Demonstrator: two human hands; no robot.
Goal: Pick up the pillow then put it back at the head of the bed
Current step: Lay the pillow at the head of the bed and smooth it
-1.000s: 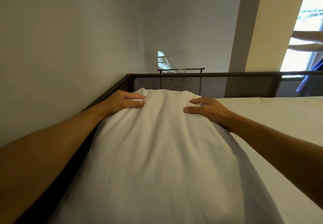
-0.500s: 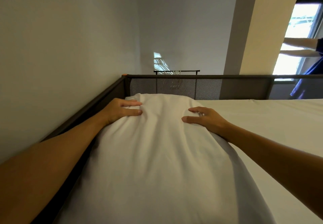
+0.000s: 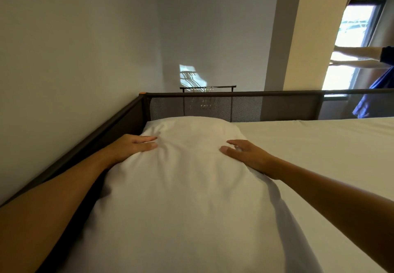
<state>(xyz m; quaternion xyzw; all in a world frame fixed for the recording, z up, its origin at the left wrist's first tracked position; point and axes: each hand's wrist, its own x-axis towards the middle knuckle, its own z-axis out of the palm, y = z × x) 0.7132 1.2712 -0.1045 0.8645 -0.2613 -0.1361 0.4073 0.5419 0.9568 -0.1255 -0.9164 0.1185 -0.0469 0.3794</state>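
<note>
A long white pillow lies flat on the bed along its left side, with its far end close to the dark mesh headboard. My left hand clasps the pillow's left edge near the far end, fingers pressed into the fabric. On the pillow's right edge, my right hand rests lightly with its fingers spread and partly lifted.
The dark bed rail runs along the wall on the left. White mattress sheet spreads to the right. Behind the headboard stands a clothes rack. Another person's arms and blue cloth show by the window, far right.
The pillow has come down from a raised, tilted hold to lie flat on the bed near the headboard. My right hand's fingers have loosened and spread.
</note>
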